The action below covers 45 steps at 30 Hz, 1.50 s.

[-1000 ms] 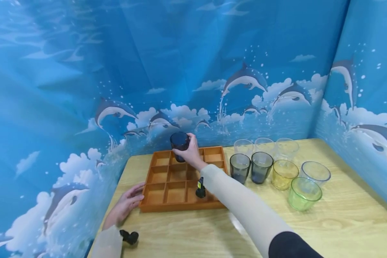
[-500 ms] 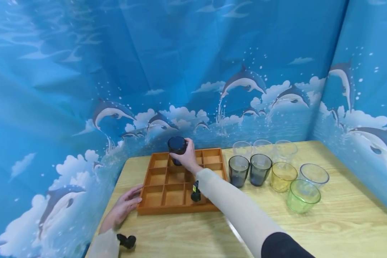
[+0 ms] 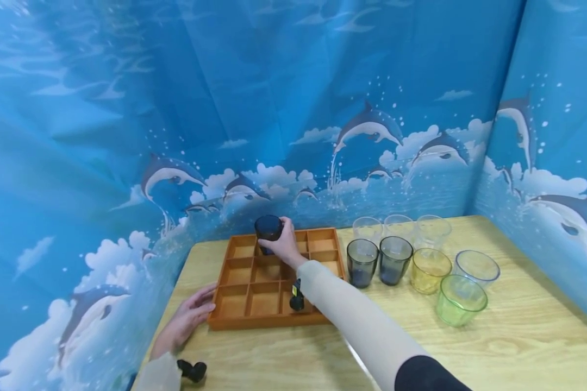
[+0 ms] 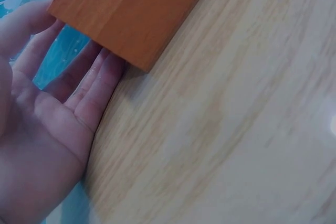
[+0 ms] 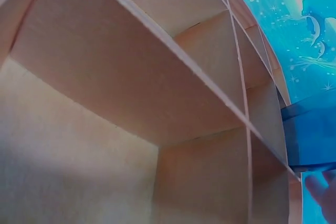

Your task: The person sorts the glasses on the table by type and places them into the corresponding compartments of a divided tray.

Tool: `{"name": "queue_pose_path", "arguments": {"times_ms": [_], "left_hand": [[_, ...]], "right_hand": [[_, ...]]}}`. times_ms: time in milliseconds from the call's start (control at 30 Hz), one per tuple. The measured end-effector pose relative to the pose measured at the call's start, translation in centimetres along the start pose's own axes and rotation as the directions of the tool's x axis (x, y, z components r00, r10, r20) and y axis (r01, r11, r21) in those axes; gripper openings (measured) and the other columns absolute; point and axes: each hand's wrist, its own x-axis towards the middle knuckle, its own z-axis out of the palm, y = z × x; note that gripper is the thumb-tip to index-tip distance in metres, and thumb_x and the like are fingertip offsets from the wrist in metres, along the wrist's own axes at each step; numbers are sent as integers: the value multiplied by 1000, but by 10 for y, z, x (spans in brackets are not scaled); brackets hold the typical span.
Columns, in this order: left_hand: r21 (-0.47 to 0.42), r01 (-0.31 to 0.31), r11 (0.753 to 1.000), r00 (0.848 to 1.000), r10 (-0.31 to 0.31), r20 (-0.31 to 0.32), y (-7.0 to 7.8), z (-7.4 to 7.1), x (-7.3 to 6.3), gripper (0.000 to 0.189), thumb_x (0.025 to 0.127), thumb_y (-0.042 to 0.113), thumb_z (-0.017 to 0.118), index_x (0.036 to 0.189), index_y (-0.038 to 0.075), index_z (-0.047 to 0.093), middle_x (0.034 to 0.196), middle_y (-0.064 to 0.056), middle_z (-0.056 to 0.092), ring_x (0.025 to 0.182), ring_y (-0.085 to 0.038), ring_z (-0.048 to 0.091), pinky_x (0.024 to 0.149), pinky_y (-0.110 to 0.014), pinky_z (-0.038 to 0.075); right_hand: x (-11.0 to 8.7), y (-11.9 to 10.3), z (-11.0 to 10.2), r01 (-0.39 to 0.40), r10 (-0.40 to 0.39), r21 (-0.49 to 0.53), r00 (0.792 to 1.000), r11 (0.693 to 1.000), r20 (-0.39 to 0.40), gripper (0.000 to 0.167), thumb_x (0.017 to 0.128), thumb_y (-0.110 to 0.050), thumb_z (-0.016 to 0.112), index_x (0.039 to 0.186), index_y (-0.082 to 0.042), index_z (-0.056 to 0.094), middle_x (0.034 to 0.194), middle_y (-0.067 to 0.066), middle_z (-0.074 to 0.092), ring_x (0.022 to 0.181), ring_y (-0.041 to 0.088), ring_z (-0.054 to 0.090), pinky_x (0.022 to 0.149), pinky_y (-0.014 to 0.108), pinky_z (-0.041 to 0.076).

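My right hand grips a dark tinted drinking glass by its side, fingers and thumb around it. The glass stands upright at the far row of a wooden compartment tray, in or just over the middle compartment; how deep it sits is hard to tell. In the right wrist view the glass shows as a blue shape beyond the dividers, a fingertip near it. My left hand touches the tray's left side near the front corner. Relaxed fingers lie against that wooden corner in the left wrist view.
Right of the tray stand two grey glasses, a yellow glass, a green glass, a bluish-rimmed clear glass and several clear glasses behind. A dolphin-printed blue curtain backs the wooden table.
My right hand has lowered the dark glass toward the tray's far middle compartment. The left hand stays at the tray's side. The head view has shifted slightly.
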Motion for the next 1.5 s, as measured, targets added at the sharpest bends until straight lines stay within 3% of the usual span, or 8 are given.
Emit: {"name": "queue_pose_path", "arguments": {"times_ms": [233, 700, 1100, 1500], "left_hand": [[6, 14, 1000, 999, -14, -38, 0, 1, -1, 63, 88, 20, 64, 143, 17, 36, 145, -14, 31, 126, -30, 36, 96, -40, 40], [-29, -1, 1000, 999, 0, -40, -2, 4, -1, 62, 86, 18, 65, 142, 15, 38, 144, -13, 33, 128, -32, 34, 99, -46, 35], [-17, 0, 1000, 1000, 0, -23, -2, 1, -2, 63, 88, 19, 64, 144, 17, 35, 146, -14, 30, 128, -32, 33, 98, -43, 37], [-26, -7, 1000, 1000, 7, -15, -2, 1, -1, 63, 88, 19, 63, 144, 17, 34, 147, -14, 28, 129, -32, 32, 101, -46, 33]], "right_hand": [[-3, -1, 0, -26, 27, -24, 999, 999, 40, 78, 75, -24, 79, 132, -8, 28, 131, 14, 36, 121, 28, 40, 98, 44, 37], [-5, -4, -5, -73, 76, -36, 993, 997, 86, 76, 80, -25, 73, 138, -9, 27, 136, 16, 35, 124, 30, 38, 98, 46, 37], [-7, -5, -9, -43, 41, 21, 996, 999, 85, 62, 86, -23, 67, 136, -10, 32, 125, 13, 44, 110, 25, 49, 90, 41, 44], [-15, -14, -21, -15, 9, 63, 996, 998, 88, 60, 88, -23, 64, 138, -7, 33, 126, 14, 45, 115, 31, 45, 90, 44, 43]]}}
